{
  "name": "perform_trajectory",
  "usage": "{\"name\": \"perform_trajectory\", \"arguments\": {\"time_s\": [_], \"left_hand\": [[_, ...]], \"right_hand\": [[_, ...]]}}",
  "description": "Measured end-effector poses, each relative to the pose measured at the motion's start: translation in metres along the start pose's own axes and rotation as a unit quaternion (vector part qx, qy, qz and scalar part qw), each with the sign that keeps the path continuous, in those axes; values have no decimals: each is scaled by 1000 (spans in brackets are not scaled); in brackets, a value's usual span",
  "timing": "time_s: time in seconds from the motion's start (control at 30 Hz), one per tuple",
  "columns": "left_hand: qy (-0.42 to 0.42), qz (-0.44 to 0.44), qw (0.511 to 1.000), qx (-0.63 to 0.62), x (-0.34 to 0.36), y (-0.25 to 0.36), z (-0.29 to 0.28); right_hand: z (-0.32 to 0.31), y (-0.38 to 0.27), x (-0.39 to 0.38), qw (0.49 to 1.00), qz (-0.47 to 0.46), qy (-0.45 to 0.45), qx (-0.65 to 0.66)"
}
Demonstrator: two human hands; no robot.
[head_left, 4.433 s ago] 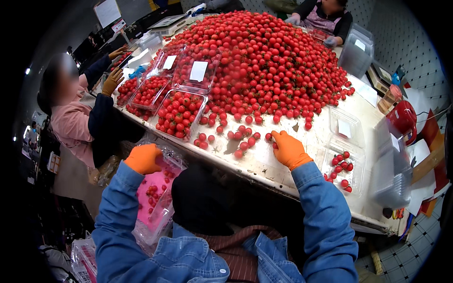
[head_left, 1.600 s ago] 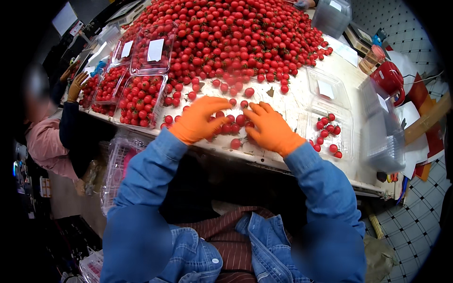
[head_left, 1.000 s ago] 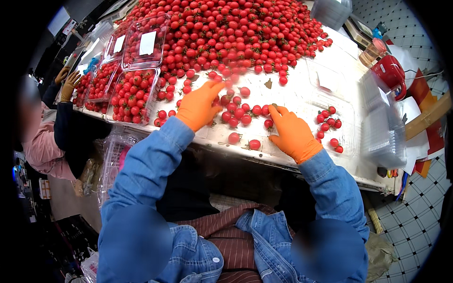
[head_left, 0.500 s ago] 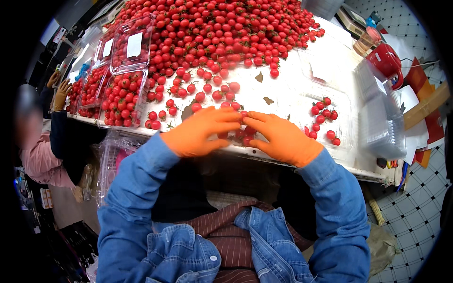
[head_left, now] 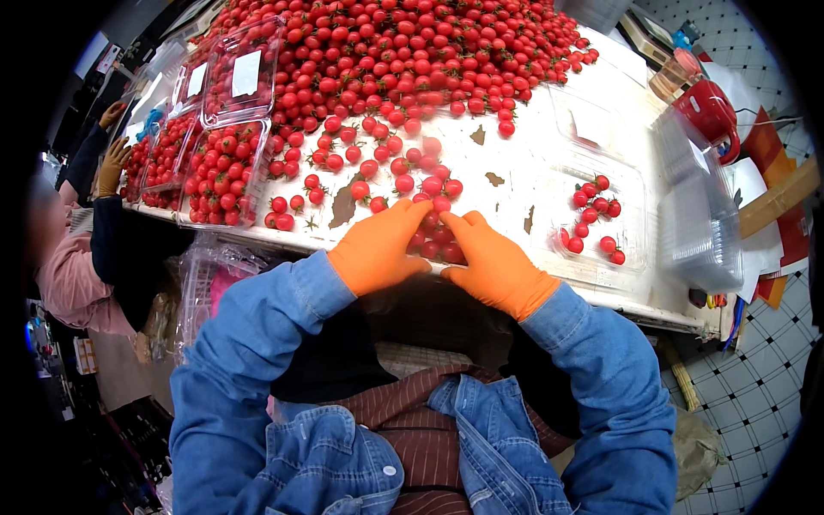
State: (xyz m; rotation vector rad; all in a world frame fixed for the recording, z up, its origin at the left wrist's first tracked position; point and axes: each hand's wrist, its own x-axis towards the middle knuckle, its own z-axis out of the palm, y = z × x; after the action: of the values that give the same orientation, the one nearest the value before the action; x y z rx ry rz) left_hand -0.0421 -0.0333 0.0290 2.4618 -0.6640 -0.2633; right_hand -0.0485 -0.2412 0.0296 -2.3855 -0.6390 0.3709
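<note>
Across the upper frame, the table [head_left: 549,154] bears a red heap [head_left: 395,64], a sparsely filled tray [head_left: 633,227] at right and a full box [head_left: 225,184] at left. At centre, the left hand [head_left: 380,249] and right hand [head_left: 502,268] curve their fingers round some tomatoes [head_left: 430,249] by the near edge; whether they grip, I cannot tell. Each tomato should be light, slick and easily bruised, best held gently round its sides with the fingertips.

Orange-gloved fingers [head_left: 407,215]; blue denim jacket [head_left: 339,459]; reddish-brown striped garment [head_left: 427,433]
</note>
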Motion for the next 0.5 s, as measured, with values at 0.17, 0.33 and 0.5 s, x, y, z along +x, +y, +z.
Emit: {"name": "perform_trajectory", "arguments": {"time_s": [0.17, 0.33, 0.5], "left_hand": [[2, 0, 991, -131, 16, -9, 4], [-46, -159, 921, -352, 27, -3, -10], [-10, -134, 840, -526, 28, -2, -20]], "right_hand": [[11, 14, 15, 991, -7, 51, 126], [7, 20, 26, 962, 25, 80, 259], [-19, 0, 27, 895, 56, 37, 441]]}}
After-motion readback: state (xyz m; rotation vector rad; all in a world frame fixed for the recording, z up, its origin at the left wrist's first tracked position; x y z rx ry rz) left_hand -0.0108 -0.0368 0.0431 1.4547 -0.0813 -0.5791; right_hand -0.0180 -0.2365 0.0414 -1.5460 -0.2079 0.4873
